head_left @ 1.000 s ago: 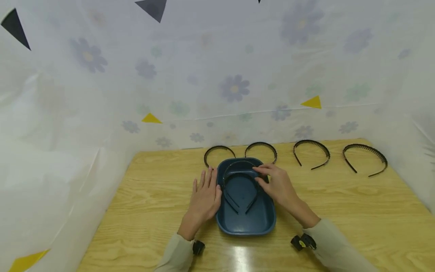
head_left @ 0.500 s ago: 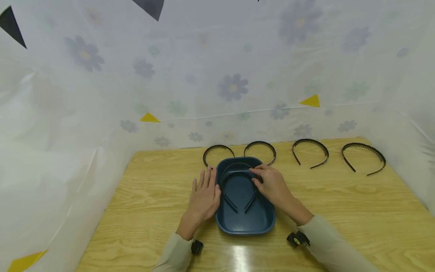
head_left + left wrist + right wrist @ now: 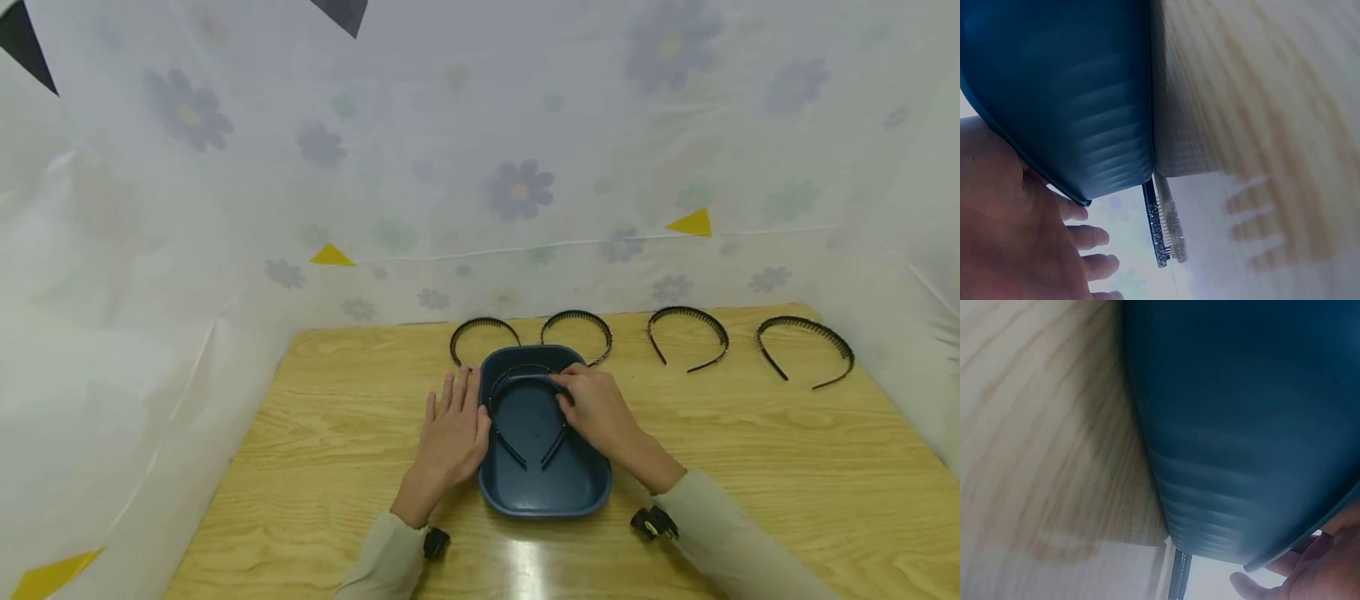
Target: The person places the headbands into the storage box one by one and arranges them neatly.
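Observation:
A dark blue rectangular tray (image 3: 543,496) stands on the wooden table. Inside it are two black headbands (image 3: 553,451), nearly overlapping, their open ends toward the person. My right hand (image 3: 603,412) reaches over the tray's right rim and pinches the upper headband at the right of its arch. My left hand (image 3: 452,437) lies along the tray's left side with fingers straight, thumb at the rim. In the left wrist view, the left fingers (image 3: 1088,237) extend past the tray's edge. The right wrist view shows mostly the tray's outer wall (image 3: 1222,456), which hides what the right fingertips pinch.
Several toothed black headbands lie in a row at the table's back: one (image 3: 483,322) and another (image 3: 576,315) just behind the tray, one (image 3: 688,312) right of these, and one (image 3: 810,323) at far right. A white flowered sheet (image 3: 420,200) rises behind the table (image 3: 337,433).
My right hand has shifted slightly left and lower over the tray, and the upper headband's arch has come down closer to the other one. The left hand keeps its place.

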The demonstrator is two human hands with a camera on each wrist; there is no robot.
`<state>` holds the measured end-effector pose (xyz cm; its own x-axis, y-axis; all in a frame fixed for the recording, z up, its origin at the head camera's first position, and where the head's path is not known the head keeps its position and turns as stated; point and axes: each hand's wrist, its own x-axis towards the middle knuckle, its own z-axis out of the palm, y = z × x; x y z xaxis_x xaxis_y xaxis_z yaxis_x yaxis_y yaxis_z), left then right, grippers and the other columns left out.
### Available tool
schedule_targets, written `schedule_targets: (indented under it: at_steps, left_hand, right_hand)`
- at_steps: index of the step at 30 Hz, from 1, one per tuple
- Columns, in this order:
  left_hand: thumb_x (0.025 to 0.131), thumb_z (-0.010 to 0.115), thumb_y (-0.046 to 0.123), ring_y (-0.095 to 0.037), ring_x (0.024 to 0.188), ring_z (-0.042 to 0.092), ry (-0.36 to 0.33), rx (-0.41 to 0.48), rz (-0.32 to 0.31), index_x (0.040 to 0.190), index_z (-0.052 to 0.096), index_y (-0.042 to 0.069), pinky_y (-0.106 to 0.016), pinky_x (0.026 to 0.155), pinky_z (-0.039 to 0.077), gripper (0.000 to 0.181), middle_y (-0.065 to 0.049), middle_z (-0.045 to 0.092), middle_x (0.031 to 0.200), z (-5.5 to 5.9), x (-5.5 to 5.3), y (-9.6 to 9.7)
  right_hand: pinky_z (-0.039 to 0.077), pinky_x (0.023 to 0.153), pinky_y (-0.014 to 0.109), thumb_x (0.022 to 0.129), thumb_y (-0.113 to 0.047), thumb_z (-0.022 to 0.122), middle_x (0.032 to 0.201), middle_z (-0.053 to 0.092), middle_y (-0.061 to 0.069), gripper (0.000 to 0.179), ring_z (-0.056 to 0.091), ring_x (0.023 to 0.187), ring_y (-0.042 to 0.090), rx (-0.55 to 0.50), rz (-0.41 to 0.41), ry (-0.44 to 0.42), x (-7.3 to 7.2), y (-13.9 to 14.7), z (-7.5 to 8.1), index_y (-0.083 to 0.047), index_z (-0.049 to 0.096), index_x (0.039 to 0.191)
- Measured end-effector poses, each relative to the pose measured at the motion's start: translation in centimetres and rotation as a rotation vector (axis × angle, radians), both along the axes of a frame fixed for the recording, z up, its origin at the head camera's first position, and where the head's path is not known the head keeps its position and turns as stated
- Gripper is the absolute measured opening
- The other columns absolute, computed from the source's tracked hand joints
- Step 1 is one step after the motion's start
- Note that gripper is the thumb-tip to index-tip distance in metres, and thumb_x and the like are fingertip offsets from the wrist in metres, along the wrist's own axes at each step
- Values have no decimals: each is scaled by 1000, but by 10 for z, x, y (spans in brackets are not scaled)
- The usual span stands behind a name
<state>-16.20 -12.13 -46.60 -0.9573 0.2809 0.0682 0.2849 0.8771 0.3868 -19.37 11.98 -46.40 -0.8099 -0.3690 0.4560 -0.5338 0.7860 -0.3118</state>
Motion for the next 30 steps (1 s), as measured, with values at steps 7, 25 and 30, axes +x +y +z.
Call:
schedule_targets:
  at_steps: [7,25,30]
  left_hand:
    - [112,27,27,-37,157,8,1,0,-1,166,15,8,-63,121,9,58,-11,9,171,0,0,0]
    - [112,28,28,-36,157,7,-16,-5,3,166,12,11,-63,122,8,59,-9,8,172,0,-1,0]
    - [112,29,28,-37,157,8,-15,4,2,166,14,10,-63,121,8,59,-10,8,171,0,-1,-1]
  right_hand:
    - [53,58,34,84,1,81,101,72,17,27,67,69,20,22,-1,-17,-2,-1,0,4,78,110]
    - [45,53,26,86,5,76,101,71,19,24,64,67,19,-6,6,-48,-2,-3,-2,6,77,110]
    - [46,52,25,86,5,77,99,72,18,23,63,64,17,25,28,-46,-1,-4,-1,5,78,109]
